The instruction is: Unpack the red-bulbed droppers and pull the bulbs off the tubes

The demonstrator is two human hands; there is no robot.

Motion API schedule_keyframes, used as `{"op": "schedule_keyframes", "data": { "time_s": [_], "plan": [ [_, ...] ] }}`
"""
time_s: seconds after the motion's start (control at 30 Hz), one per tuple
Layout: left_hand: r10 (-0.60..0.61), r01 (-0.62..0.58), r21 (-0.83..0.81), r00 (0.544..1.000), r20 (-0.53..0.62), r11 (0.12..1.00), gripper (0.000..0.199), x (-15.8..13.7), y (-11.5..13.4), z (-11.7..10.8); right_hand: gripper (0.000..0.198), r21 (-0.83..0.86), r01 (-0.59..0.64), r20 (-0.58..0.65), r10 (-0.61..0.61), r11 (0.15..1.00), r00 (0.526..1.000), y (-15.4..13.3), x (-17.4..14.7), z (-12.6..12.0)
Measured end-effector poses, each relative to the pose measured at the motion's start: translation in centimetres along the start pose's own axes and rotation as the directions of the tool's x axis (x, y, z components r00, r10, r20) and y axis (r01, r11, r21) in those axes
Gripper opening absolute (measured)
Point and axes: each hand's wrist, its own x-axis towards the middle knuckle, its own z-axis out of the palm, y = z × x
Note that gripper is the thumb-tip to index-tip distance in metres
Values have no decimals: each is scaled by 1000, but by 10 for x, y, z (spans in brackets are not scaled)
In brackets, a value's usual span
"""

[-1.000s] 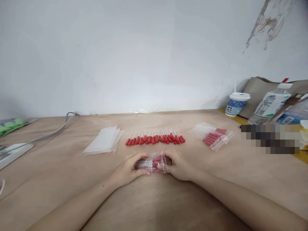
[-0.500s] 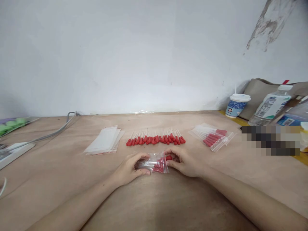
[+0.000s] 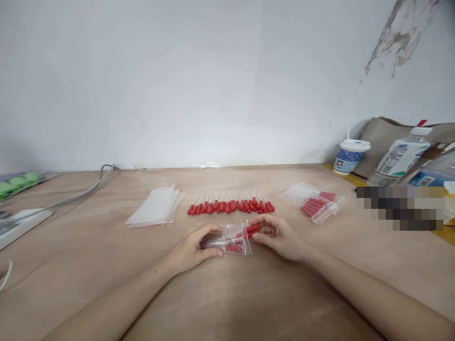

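On the near side of the dropper row (image 3: 232,205), the left hand (image 3: 192,247) grips a clear bag (image 3: 232,233); the right hand (image 3: 282,238) pinches red bulbs (image 3: 252,228) at its mouth.

A zip bag (image 3: 230,231) sits between the left grip (image 3: 194,247) and the right grip (image 3: 280,239), with several droppers (image 3: 234,248) inside, some jutting from its mouth at the right grip. Straight beyond both grips, a dropper row (image 3: 231,206) lies on the desk (image 3: 213,303). Flat bags (image 3: 152,206) lie beyond and left of the left grip, packed droppers (image 3: 313,203) beyond and right of the right grip. Farther right are a lidded cup (image 3: 350,157) and, beside it, a bottle (image 3: 400,157).
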Motion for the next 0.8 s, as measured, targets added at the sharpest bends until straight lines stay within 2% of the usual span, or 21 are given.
{"op": "schedule_keyframes", "data": {
  "time_s": [0.1, 0.17, 0.3, 0.37, 0.43, 0.53, 0.6, 0.63, 0.67, 0.7, 0.8],
  "plan": [
    [-5, 5, -10, 1000, 7, 1000, 40, 0, 0, 0, 31, 28, 3, 57, -4, 1000, 998, -2, -1, 4],
    [-6, 6, -11, 1000, 13, 1000, 39, 0, 0, 0, 32, 39, -5, 61, 2, 999, 998, -4, 1, -2],
    [-23, 24, -16, 1000, 16, 1000, 40, 0, -1, 0, 32, 11, -30, -18, 30, 999, 999, -11, 7, -43],
    [-27, 27, -12, 999, 19, 1000, 40, 0, -1, 0, 34, 1, 17, -164, -17, 1000, 986, -15, 11, -70],
    [-24, 24, -6, 999, 23, 1000, 39, 0, 0, -1, 34, -40, 88, -359, -96, 995, 928, -19, 15, -93],
    [-17, 17, 4, 1000, 24, 1000, 37, 1, 0, -1, 36, -229, 192, -594, -293, 954, 749, -18, 20, -111],
    [-8, 8, 10, 1000, 26, 1000, 37, 1, 0, -1, 36, -422, 198, -622, -442, 885, 647, -10, 21, -111],
    [-3, 3, 11, 1000, 25, 1000, 37, 1, 0, -1, 33, -525, 176, -593, -506, 833, 626, -4, 22, -110],
    [2, -3, 12, 1000, 25, 1000, 37, 1, -1, -1, 30, -623, 149, -540, -561, 768, 628, 3, 22, -107],
    [6, -7, 13, 1000, 25, 1000, 37, 1, -1, -1, 27, -708, 128, -469, -598, 694, 650, 11, 22, -103],
    [19, -20, 17, 999, 29, 1000, 36, 0, -1, 0, 30, -853, 142, -234, -609, 503, 758, 28, 21, -93]
  ]
}}
